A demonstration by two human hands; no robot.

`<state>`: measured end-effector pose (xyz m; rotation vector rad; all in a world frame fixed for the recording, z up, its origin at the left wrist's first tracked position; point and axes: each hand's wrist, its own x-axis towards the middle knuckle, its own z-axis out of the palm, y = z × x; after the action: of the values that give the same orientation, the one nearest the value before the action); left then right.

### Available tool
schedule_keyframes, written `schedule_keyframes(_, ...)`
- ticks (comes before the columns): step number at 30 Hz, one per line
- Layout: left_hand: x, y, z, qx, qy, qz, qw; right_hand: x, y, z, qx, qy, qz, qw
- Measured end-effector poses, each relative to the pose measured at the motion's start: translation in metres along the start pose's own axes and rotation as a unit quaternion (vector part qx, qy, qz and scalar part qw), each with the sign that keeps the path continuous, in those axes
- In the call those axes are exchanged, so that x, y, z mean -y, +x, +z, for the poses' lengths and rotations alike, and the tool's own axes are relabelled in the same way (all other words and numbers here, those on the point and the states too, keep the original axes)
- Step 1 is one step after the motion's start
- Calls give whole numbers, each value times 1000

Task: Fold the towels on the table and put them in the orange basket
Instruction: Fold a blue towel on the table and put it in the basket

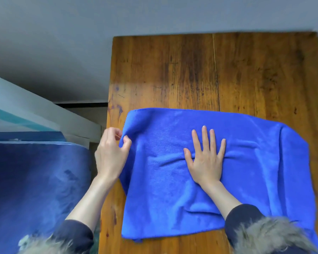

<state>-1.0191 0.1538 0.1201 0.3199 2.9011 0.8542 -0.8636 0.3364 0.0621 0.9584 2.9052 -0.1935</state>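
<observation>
A single blue towel [218,171] lies spread on the wooden surface [191,70], occupying its near half and reaching close to the near edge, with its right side running toward the right border of the view. The cloth is a bright, uniform blue with a fine, short-pile texture; it appears doubled, with a second layer edge showing at the near-left corner. Its far edge is fairly straight, while the far-right corner is slanted and slightly rumpled. Shallow creases radiate across the middle, and a broader fold ridge runs near the lower centre. The right hand [206,162] lies flat on the middle of the towel, fingers straight and spread, palm pressing the cloth down. The left hand [111,156] is at the towel's left edge, thumb and fingertips curled and pinching the hem, which is lifted slightly off the surface there. Both forearms emerge from dark sleeves [246,222] trimmed with grey-brown fur. To the left of the surface stands a dark blue bed [35,180] with a pale frame behind it.
</observation>
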Motion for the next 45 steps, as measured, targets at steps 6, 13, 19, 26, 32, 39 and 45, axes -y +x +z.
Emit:
schedule_keyframes(6, -8, 0, -3, 36, 107, 191, 975, 3, 0, -1, 1, 0, 6, 1000)
schedule_keyframes(13, 8, 29, 7, 55, 66, 84, 993, 4, 2, -2, 0, -2, 11, 1000)
schedule_keyframes(19, 24, 54, 14, 129, 47, 91, 986, 3, 1, -1, -4, -4, 12, 1000)
schedule_keyframes(26, 22, 87, 3, 113, 35, 56, 991, 3, 1, 2, -13, -5, 11, 1000)
schedule_keyframes(32, -9, 128, -11, 15, -28, 22, 999, 3, 1, 2, -5, -9, 10, 1000)
schedule_keyframes(39, 26, 41, -3, 8, -94, -113, 989, 3, 4, -1, 0, -6, 9, 1000)
schedule_keyframes(45, 52, -22, -6, 70, -77, -164, 981, 6, 4, -5, 17, -3, 14, 1000)
